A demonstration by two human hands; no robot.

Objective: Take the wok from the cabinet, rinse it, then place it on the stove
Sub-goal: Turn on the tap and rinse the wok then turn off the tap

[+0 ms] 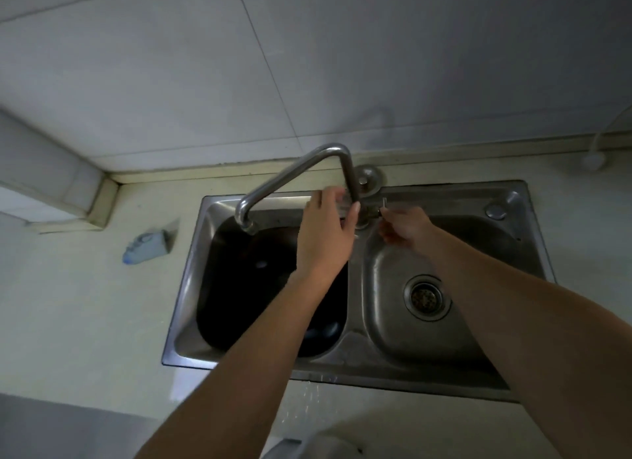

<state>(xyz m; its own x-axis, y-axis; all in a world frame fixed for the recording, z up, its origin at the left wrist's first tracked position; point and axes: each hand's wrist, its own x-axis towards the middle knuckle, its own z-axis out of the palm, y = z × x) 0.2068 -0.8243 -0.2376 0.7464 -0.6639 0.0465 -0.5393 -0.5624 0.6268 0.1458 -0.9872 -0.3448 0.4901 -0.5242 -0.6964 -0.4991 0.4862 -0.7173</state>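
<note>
- Pale, cream-coloured worktop runs along a wall of large grey-white tiles; light is dim. At far left the wall steps out in a tiled corner.
- A stainless double sink is set into the worktop. Right basin bare metal with a round strainer drain at its bottom.
- Left basin is filled by the wok: dark, nearly black, lying inside the basin with its rim close to the basin walls. Details of its handle not resolvable.
- Faucet: bent chrome pipe rising from the back ledge between the basins, spout end hanging over the far part of the wok. No water stream can be made out.
- Left hand reaches over the wok, fingers closed around the upright part of the faucet pipe.
- Right hand is at the faucet base, fingertips pinched together on a small metal lever.
- Both forearms cross the near edge of the sink and hide part of the wok and the divider between basins.
- Small pale blue object lies on the worktop left of the sink, well apart from it; identity unclear.
- A round metal plug sits on the sink's back ledge at right.
- White cord and round white fitting at the far right by the wall.
</note>
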